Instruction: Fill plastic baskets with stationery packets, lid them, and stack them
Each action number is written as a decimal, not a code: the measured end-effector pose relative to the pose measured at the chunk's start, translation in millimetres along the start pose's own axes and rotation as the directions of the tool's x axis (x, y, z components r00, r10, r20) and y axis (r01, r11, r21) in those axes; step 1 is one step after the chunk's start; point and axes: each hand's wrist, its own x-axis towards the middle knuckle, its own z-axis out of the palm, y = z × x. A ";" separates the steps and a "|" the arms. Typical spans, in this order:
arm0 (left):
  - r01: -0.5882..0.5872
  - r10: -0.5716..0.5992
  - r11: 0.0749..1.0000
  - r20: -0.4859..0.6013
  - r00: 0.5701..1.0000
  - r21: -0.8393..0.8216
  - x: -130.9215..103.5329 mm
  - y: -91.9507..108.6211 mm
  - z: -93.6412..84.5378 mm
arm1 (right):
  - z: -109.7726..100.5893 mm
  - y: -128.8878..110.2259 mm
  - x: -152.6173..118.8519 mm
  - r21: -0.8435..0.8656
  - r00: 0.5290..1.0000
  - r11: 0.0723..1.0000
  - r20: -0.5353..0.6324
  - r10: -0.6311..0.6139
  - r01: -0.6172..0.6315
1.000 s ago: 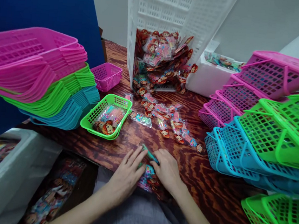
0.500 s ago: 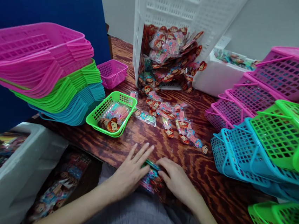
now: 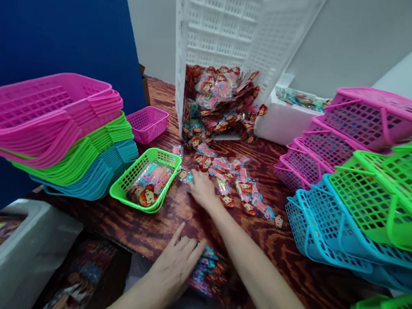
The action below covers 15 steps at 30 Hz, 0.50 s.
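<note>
My left hand (image 3: 177, 258) lies at the near table edge with its fingers stretched out, its fingertips beside a bunch of small plastic packets (image 3: 206, 270) with cartoon heads. Farther forward, my right hand (image 3: 202, 190) has its fingertips closed on a clear packet (image 3: 184, 175) with a cartoon head and a blue part. That hand covers most of this packet. Left of it stands a green basket (image 3: 117, 190) with several packets inside. More packets (image 3: 243, 186) lie scattered to the right of my right hand.
A white crate (image 3: 217, 39) spills packets onto the wooden table (image 3: 147, 231). Nested pink, green and blue baskets (image 3: 83, 138) stand at left, near a small pink basket (image 3: 148, 124). Stacked baskets (image 3: 350, 207) fill the right side. A white foam box (image 3: 42, 241) sits low at left.
My right hand has left the bunch by my left hand and reached forward onto the clear packet near the green basket. My left hand has shifted slightly down. The view has tilted up.
</note>
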 end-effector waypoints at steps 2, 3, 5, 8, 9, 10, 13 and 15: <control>0.004 -0.005 0.999 0.022 1.000 0.038 2.9 0.4 3.7 | 10.2 -3.0 0.5 -0.037 0.999 0.999 0.007 -0.036 0.037; 0.006 -0.007 0.999 0.033 0.999 0.047 3.7 0.4 6.3 | 13.2 -1.1 -5.6 -0.051 0.997 0.996 0.021 -0.068 0.069; 0.003 -0.004 0.999 0.034 0.999 0.050 3.6 -0.1 12.6 | 15.4 9.0 -27.7 -0.070 0.989 0.987 0.053 -0.138 0.141; 0.001 -0.003 0.999 0.033 0.999 0.049 1.5 -0.3 20.3 | 11.4 34.9 -71.6 -0.062 0.972 0.971 0.043 -0.230 0.232; 0.007 -0.009 0.999 0.049 0.999 0.046 1.1 0.0 21.0 | 9.2 44.8 -85.3 -0.052 0.973 0.972 0.024 -0.228 0.229; 0.014 -0.017 0.999 0.068 0.998 0.043 1.0 0.4 20.7 | 6.9 54.5 -97.2 -0.041 0.980 0.979 -0.003 -0.201 0.201; 0.037 -0.041 0.998 0.099 0.994 0.043 3.0 1.7 15.9 | 2.8 77.9 -120.1 -0.031 0.991 1.000 -0.135 0.002 -0.006; 0.044 -0.050 0.997 0.104 0.993 0.060 5.4 1.9 13.5 | 3.2 85.4 -125.8 -0.065 0.962 0.983 -0.230 0.150 -0.169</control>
